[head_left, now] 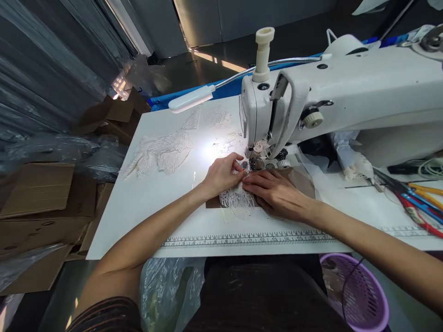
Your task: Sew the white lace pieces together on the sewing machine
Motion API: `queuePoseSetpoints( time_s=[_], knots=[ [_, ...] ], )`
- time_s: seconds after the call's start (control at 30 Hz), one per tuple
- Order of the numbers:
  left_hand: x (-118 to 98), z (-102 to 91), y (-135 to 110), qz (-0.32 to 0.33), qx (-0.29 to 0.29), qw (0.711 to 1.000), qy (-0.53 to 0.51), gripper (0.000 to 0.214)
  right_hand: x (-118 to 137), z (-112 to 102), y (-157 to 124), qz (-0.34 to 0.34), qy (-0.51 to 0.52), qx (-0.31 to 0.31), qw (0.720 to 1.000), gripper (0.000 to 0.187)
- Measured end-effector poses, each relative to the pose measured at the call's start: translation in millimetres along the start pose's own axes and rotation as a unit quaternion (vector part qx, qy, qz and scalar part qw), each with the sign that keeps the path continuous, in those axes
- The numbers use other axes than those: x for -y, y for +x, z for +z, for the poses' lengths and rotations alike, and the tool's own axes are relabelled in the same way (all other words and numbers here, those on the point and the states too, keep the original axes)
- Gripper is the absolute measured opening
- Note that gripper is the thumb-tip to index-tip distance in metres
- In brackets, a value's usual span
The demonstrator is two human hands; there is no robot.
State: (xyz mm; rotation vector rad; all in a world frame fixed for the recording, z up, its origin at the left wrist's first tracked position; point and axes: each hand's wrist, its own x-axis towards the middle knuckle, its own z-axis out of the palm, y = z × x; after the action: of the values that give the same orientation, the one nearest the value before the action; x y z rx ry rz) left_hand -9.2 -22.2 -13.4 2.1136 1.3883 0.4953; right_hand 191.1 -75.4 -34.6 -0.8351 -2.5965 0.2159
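Observation:
Under the sewing machine's needle area [254, 154] lies a piece of white lace [237, 198], its lower edge fringed with loose threads. Beneath the lace, a brown sheet [212, 203] shows at either side. My left hand [223, 175] pinches the lace at its upper edge, thumb and forefinger close to the presser foot. Stretched out flat, my right hand [277, 191] presses the lace and the brown sheet from the right. The needle tip and the exact stitching point are hidden by the fingers and machine parts.
More white lace [169, 150] lies at the table's left. A lit lamp [192, 98] hangs above it. Scissors [415, 193] lie at the right, and a printed ruler [242, 240] runs along the front edge. Cardboard boxes [48, 207] stand left; a purple basket [367, 295] is below.

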Motion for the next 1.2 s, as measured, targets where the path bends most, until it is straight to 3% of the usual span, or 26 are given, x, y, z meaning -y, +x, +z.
queuePoseSetpoints(
  time_s=[0.23, 0.37, 0.43, 0.53, 0.6, 0.67, 0.87, 1.07, 1.2],
  knots=[
    [10, 1.0, 6, 0.032, -0.041, 0.996, 0.073, 0.032, 1, 8, -25, 0.081, 0.046, -0.020, 0.995, 0.039],
    [14, -3.4, -9, 0.182, -0.128, 0.966, 0.132, 0.026, 4, 10, -24, 0.090, 0.047, -0.023, 0.995, 0.041],
    [15, -6.7, -25, 0.292, -0.093, 0.944, 0.123, 0.013, 4, 11, -24, 0.089, 0.048, -0.024, 0.995, 0.042],
    [16, -7.9, -50, 0.380, 0.046, 0.920, 0.083, 0.014, 3, 14, -25, 0.091, 0.050, -0.026, 0.994, 0.042],
    [17, -5.2, -61, 0.366, 0.079, 0.924, 0.074, 0.015, 2, 13, -25, 0.093, 0.051, -0.022, 0.994, 0.045],
    [20, -1.8, -65, 0.338, 0.064, 0.936, 0.070, 0.016, 2, 10, -24, 0.102, 0.058, -0.008, 0.993, 0.050],
    [20, -5.5, -60, 0.310, 0.077, 0.947, 0.031, 0.016, -4, -4, -15, 0.138, 0.134, 0.010, 0.981, 0.061],
    [5, -4.8, -59, 0.271, -0.032, 0.962, -0.002, 0.014, -9, 0, -14, 0.134, 0.156, -0.016, 0.979, 0.068],
    [3, 5.1, -62, 0.291, -0.022, 0.956, -0.037, 0.013, -6, 2, -16, 0.136, 0.137, -0.007, 0.981, 0.068]
  ],
)
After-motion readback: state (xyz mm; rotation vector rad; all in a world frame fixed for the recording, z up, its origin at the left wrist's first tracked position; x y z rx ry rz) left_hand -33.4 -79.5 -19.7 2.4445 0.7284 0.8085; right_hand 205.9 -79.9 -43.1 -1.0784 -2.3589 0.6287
